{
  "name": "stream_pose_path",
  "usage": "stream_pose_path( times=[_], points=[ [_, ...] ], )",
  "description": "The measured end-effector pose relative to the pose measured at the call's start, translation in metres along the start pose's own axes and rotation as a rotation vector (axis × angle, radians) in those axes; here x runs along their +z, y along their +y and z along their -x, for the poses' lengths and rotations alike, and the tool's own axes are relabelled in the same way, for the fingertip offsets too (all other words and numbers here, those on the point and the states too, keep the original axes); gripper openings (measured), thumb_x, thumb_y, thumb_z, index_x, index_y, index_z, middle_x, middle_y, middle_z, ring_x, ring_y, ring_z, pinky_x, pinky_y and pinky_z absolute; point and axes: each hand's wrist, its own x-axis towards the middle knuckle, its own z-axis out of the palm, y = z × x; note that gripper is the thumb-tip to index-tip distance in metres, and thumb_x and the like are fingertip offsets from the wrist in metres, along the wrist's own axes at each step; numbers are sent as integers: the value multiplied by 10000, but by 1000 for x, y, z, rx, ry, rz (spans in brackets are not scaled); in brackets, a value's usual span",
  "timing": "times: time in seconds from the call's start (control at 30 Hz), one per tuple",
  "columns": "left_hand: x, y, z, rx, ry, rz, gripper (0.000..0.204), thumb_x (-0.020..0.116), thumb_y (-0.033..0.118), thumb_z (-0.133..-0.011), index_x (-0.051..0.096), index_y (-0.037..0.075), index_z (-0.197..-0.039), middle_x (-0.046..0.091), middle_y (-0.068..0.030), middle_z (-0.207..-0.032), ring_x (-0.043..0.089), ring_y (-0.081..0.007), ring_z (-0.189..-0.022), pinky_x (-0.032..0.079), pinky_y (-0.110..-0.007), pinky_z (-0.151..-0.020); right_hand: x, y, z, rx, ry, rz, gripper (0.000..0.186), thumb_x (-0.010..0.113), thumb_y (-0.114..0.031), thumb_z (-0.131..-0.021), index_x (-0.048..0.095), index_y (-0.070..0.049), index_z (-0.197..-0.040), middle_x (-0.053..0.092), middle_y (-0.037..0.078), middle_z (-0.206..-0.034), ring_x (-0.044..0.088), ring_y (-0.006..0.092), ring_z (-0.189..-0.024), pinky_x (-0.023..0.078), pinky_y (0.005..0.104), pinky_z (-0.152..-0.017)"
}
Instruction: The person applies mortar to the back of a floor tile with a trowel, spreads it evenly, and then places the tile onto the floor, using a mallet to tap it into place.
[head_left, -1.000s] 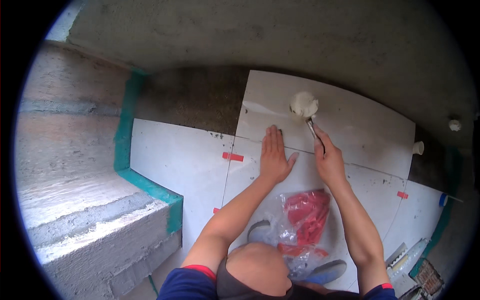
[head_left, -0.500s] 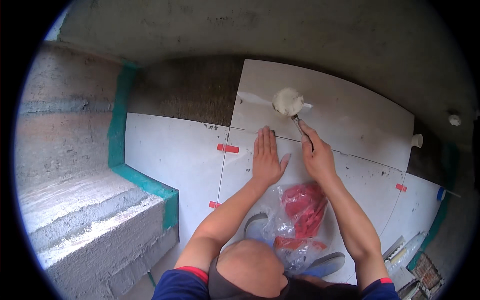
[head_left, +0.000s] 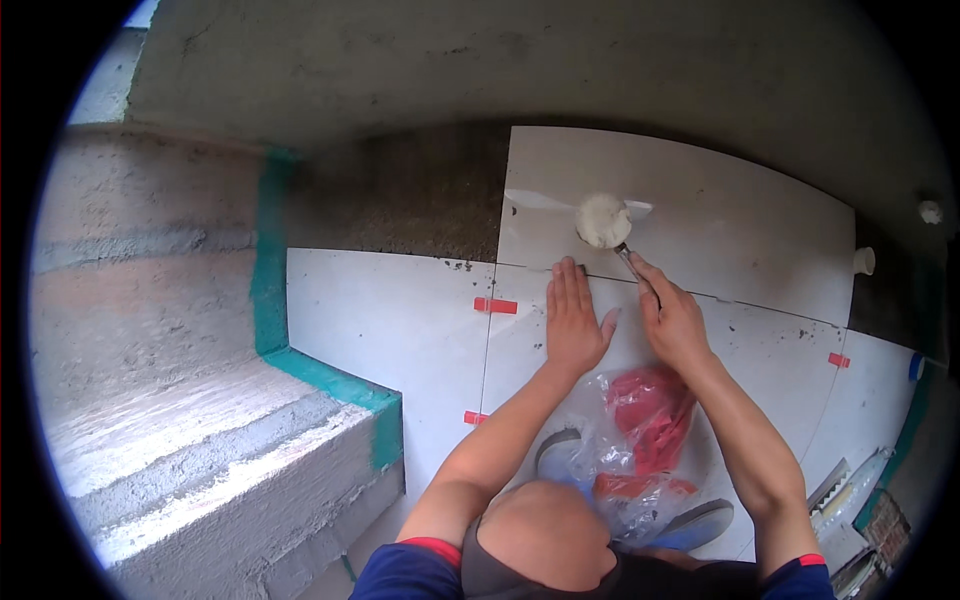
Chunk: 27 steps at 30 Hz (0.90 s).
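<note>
My right hand grips the dark handle of a mallet, whose round, whitish head is over a large pale tile. Whether the head touches the tile I cannot tell. My left hand lies flat on the nearer tile, fingers stretched forward and thumb apart. Its fingertips reach the seam between this tile and the far one. Nearest my wrists is a clear plastic bag holding red pieces, in front of my feet.
Red wedges sit across the tile seams. Dark bare floor lies left of the far tile. Rough concrete steps, edged in green, rise at left. A white pipe stub and a notched trowel are at right.
The whole scene has shifted right and slightly down in the picture. My left hand stays flat on the tile and my right hand keeps its grip on the mallet.
</note>
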Motion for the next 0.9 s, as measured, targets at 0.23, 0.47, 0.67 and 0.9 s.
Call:
stream_pose_path(
  times=[0.23,0.47,0.67,0.9],
  points=[
    [-3,-8,7,9,23,-18,856,610,403,-874,262,-156,-1422,200,-328,-1528,166,-478,-1435,151,-531,-1165,10,0,2,35,-27,86,413,513,-160,-944,525,-252,-1347,661,176,-881,636,395,-809,507,497,-703],
    [10,13,-23,-69,-53,-157,834,593,395,-885,266,-139,-1435,214,-303,-1536,168,-437,-1447,121,-504,-1189,-29,16,12,296,-81,-134,403,507,-162,-949,542,-211,-1347,648,217,-1137,613,421,-1031,511,449,-868],
    [23,34,-81,217,-41,-102,915,614,464,-861,253,-144,-1441,189,-307,-1546,142,-429,-1458,111,-495,-1193,-45,24,45,533,287,-597,377,481,-187,-989,515,-111,-1357,647,136,-876,623,248,-737,493,330,-652],
    [27,48,-79,280,-54,-175,927,600,478,-868,227,-140,-1450,178,-303,-1551,127,-428,-1462,103,-490,-1193,-78,38,61,696,373,-975,368,481,-214,-1008,481,-151,-1371,502,11,-674,446,70,-513,360,253,-433]
  ],
)
